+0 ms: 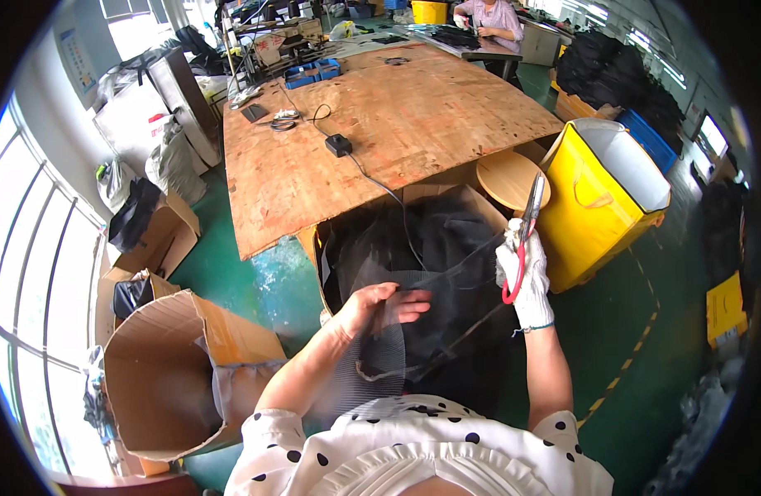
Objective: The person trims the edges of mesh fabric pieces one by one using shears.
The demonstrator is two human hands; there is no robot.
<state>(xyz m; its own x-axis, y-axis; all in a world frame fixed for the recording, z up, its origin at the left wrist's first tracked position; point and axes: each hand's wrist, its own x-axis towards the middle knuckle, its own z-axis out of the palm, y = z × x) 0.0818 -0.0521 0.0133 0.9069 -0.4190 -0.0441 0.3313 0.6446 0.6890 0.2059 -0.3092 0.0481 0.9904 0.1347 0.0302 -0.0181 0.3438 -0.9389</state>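
My bare left hand [369, 307] has sheer dark mesh [379, 360] between thumb and fingers, with the fingertips showing through it. My right hand [531, 281], in a white knitted glove, grips red-handled scissors [532, 200], blades pointing up. Below both hands, black fabric [415, 233] lies heaped in a cardboard box [471, 197] at the near edge of the table. A thin black cord runs from a small black device [338, 145] on the tabletop down over the fabric.
The wooden table [422, 107] has blue trays [312, 73] near its back. A yellow bag [585, 223] and round wooden board [503, 176] stand right. An open carton [149, 380] sits lower left. Another person [492, 25] works at the back. Dark bundles [599, 74] are piled right.
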